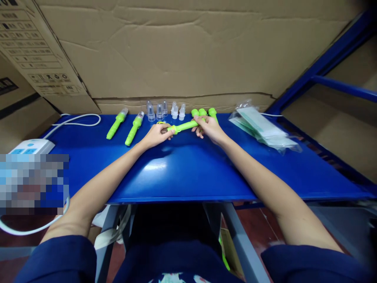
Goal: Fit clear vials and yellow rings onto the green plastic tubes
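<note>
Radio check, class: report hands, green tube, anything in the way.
Left hand, right hand: both on green tube. Tube slanted. Clear caps behind, not blocking.

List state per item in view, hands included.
Left hand: gripping
Right hand: gripping
Held lime-green tube: between both hands, slightly tilted, ends partly hidden
Two lime-green tubes at left: lying, clear caps on
Clear domed caps: loose, upright
Small translucent pieces: loose, upright
Clear plastic bag: filled, lying; seal unclear
Power strip: partly pixelated, power unclear
</note>
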A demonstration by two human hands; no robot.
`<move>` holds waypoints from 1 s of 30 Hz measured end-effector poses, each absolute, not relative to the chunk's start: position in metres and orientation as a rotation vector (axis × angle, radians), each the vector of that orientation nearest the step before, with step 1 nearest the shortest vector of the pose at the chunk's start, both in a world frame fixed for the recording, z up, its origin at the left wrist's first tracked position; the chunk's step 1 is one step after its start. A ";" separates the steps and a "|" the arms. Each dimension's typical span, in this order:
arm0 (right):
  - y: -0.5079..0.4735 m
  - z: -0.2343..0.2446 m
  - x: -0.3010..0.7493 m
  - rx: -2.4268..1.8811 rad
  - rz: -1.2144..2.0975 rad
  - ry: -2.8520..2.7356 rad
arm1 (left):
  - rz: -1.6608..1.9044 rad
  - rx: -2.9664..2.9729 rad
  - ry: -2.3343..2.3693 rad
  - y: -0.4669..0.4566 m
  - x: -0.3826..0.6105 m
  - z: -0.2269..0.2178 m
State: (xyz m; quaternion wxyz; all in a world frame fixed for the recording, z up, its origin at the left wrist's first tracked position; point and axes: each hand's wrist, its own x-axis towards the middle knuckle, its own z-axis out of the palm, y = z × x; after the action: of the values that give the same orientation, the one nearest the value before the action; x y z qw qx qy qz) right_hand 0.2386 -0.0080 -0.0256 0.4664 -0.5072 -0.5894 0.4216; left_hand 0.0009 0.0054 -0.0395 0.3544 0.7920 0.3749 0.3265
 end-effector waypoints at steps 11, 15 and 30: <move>-0.022 -0.013 0.248 -1.331 1.049 -1.869 | 0.691 2.533 1.160 0.016 -0.007 -0.026; -0.019 -0.012 0.244 -1.295 0.968 -1.965 | 0.620 2.609 1.103 0.028 -0.007 -0.022; -0.002 -0.023 0.261 -1.199 1.020 -1.569 | 0.817 2.652 0.809 0.039 0.001 -0.037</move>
State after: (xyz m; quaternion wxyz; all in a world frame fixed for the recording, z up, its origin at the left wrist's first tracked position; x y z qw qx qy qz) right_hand 0.2605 -0.0018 -0.0226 0.4436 -0.4834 -0.6328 0.4113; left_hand 0.0005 0.0393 -0.0370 0.1251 0.9104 0.2776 0.2803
